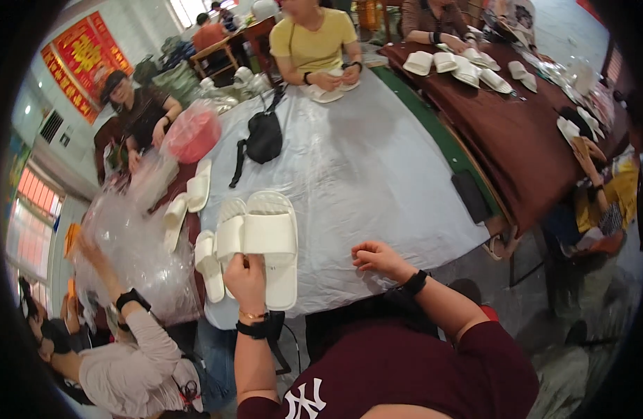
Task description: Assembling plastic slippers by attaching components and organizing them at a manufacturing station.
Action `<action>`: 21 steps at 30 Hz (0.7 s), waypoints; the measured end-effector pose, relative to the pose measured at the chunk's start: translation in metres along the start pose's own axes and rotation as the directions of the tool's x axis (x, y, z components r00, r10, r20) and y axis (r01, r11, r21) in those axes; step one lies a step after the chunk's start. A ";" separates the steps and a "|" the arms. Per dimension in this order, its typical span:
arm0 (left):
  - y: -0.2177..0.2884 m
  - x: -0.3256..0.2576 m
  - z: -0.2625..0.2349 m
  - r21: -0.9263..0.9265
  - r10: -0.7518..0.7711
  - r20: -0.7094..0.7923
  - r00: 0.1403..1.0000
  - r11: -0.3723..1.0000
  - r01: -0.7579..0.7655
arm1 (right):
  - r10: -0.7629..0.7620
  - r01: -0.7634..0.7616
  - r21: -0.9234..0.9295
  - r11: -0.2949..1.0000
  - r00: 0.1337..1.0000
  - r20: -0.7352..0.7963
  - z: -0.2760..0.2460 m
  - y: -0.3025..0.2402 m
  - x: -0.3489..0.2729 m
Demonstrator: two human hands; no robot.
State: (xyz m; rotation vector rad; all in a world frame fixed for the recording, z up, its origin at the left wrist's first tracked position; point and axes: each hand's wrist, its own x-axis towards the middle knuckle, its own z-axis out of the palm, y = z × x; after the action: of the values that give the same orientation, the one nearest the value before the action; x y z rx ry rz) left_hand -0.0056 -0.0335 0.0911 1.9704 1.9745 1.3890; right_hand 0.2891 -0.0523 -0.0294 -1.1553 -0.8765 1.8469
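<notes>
Left hand: the left hand is closed on a pair of white slippers, gripping just below the wide straps; a black band circles the wrist
Right hand: the right hand is half open with loosely bent fingers, near the bench's near edge; whether it touches the cover cannot be told
Held pair: the slippers lie side by side at the near left corner of the bench, heels toward the wearer
Bench left edge: more white slippers sit just beside the held pair; another pair lies farther along; clear plastic billows beyond
Bench far edge: a person in yellow handles white footwear; a black bag rests near the far left corner
Bench right edge: a dark flat object lies toward the near corner; a brown-covered bench stands alongside, bearing more slippers
</notes>
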 end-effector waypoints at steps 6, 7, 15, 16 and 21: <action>0.003 -0.062 0.081 0.055 -0.062 0.406 0.912 0.998 0.043 | -0.237 0.255 -0.002 0.967 0.895 -0.378 0.002 0.002 0.004; 0.010 -0.075 0.088 0.054 -0.061 0.408 0.911 0.998 0.043 | -0.236 0.254 -0.002 0.967 0.895 -0.380 -0.001 0.002 0.003; -0.008 -0.084 0.080 -0.172 0.005 0.333 0.943 0.984 0.056 | -0.338 0.227 -0.356 0.906 0.896 -0.288 -0.002 -0.009 -0.017; 0.004 -0.077 0.066 -0.145 -0.150 0.402 0.903 0.964 0.225 | -0.335 0.225 -0.356 0.907 0.898 -0.286 -0.005 -0.006 -0.016; -0.041 -0.083 0.078 0.027 0.027 0.220 0.975 0.999 -0.034 | -0.451 0.275 -0.552 0.787 0.867 -0.211 0.006 -0.003 -0.009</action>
State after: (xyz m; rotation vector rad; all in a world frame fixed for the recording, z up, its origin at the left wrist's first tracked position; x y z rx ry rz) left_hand 0.0242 -0.0504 -0.0252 2.0728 1.8854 1.0968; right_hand 0.2870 -0.0595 -0.0213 -1.4354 -1.3253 1.0753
